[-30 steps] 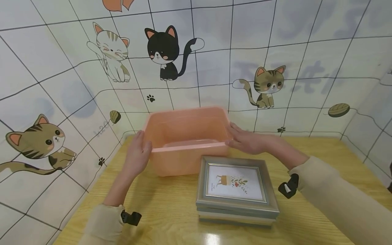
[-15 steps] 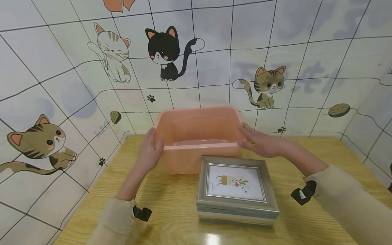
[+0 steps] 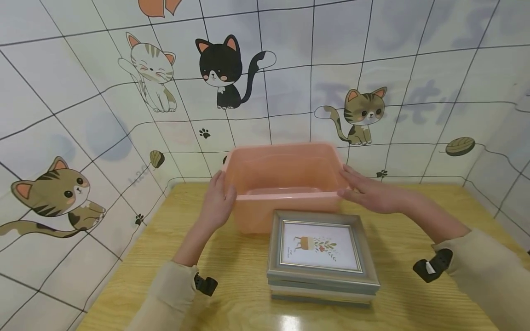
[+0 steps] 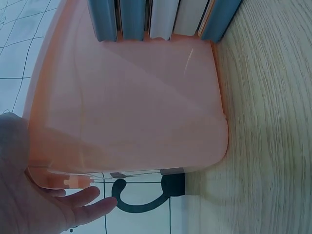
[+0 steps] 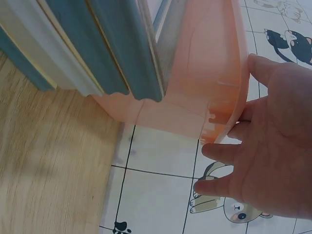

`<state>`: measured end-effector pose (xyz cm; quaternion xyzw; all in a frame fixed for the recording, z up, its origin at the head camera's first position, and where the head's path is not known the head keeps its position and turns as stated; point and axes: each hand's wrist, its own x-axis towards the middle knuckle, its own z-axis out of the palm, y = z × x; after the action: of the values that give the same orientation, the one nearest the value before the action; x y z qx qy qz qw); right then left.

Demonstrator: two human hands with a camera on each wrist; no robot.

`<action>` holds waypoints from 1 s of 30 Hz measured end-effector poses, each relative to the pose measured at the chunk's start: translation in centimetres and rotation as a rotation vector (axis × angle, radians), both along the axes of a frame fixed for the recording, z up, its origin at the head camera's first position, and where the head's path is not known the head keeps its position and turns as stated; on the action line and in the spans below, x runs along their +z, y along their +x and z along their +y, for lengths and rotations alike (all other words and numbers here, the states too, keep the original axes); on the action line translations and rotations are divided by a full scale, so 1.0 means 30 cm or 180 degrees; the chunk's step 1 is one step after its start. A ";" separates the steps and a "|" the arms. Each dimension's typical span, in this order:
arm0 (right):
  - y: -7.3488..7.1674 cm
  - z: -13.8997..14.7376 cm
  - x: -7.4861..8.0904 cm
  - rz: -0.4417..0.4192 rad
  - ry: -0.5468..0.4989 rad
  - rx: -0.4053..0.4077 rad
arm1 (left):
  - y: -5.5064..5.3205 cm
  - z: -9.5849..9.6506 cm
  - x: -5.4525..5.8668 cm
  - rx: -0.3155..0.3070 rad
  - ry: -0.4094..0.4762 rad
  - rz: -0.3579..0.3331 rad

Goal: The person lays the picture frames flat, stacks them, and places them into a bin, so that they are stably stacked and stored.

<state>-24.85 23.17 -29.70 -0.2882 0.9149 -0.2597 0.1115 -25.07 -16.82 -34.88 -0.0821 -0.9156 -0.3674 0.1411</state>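
Observation:
An orange-pink plastic bin (image 3: 254, 214) stands on the table behind the stack of picture frames, with nothing visible inside it. My left hand (image 3: 217, 202) lies against its left end, thumb near the front rim corner and fingers along the end wall. At the opposite end my right hand (image 3: 377, 195) touches the rim, its fingers extended; the right wrist view shows the same hand (image 5: 278, 146) with fingers straight and spread along the bin's end. The left wrist view shows the left hand's fingers (image 4: 90, 212) stretched beside the bin's lower edge.
Several picture frames (image 3: 319, 248) lie stacked just in front of the bin; the top one has a silvery border and a plant print. The wooden table (image 3: 232, 280) meets a cat-patterned grid wall covering (image 3: 285, 96) at the back and left.
Both hands have moved to the right together with the bin, which now sits further behind the frames. The stack has stayed in place.

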 end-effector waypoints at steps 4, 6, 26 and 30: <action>0.013 0.020 0.004 0.0048 0.0020 -0.0058 | -0.004 0.024 0.004 -0.0035 0.0000 0.0044; 0.017 0.028 0.004 0.0106 0.0033 -0.0056 | -0.005 0.034 0.005 -0.0039 0.0005 0.0065; 0.034 0.147 -0.057 0.0232 -0.0136 -0.0221 | -0.026 0.146 -0.012 -0.0121 0.0100 0.0054; 0.029 0.162 -0.062 0.0237 -0.0169 -0.0278 | -0.029 0.160 -0.008 -0.0140 0.0114 0.0086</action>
<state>-23.97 28.02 -31.56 -0.2603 0.9229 -0.2776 0.0582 -25.93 -12.01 -35.14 -0.1047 -0.9049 -0.3856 0.1468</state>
